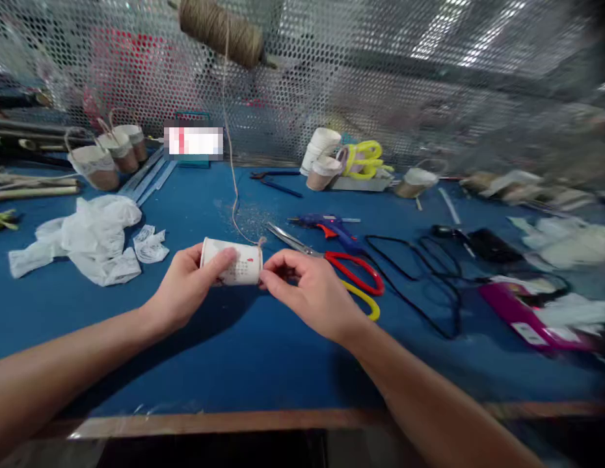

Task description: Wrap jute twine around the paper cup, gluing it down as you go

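Left hand (189, 279) around sideways paper cup (241, 263).

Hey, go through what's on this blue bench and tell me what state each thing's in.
Paper cup: on its side, in the left hand
Twine: drawn from spool to cup
Spool: wound, raised by the mesh
Glue gun: lying down, small red light showing
Scissors: lying down, partly hidden
Pliers: handles spread
White cloth: crumpled
Black cord: loosely looped
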{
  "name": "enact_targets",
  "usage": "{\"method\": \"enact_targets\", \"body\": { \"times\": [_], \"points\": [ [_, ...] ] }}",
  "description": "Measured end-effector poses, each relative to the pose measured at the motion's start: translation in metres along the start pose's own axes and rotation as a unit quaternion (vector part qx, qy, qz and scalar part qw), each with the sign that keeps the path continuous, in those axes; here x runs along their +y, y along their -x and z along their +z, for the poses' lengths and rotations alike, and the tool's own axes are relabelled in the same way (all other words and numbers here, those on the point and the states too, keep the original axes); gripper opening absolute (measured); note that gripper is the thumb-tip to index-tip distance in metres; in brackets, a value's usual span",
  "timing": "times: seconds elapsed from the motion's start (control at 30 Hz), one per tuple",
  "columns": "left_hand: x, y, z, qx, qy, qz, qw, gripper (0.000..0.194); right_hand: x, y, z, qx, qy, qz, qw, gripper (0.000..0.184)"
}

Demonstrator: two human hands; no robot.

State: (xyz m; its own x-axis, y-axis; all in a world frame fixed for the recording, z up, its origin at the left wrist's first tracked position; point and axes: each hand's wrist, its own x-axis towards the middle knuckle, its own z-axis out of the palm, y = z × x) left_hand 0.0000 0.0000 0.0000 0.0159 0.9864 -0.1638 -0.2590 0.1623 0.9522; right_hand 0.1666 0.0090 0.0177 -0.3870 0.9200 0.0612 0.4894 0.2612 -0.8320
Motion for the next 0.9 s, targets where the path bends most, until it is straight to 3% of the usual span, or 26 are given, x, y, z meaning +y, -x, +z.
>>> {"method": "enact_targets", "body": {
  "times": [0.9],
  "points": [
    [-0.0010,0.0030,-0.0014,-0.006,-0.035,0.017,0.999,0.017,-0.0020,0.0023,-0.0020,0.011,0.015,-0.015,1.000,0.009]
  ]
}}
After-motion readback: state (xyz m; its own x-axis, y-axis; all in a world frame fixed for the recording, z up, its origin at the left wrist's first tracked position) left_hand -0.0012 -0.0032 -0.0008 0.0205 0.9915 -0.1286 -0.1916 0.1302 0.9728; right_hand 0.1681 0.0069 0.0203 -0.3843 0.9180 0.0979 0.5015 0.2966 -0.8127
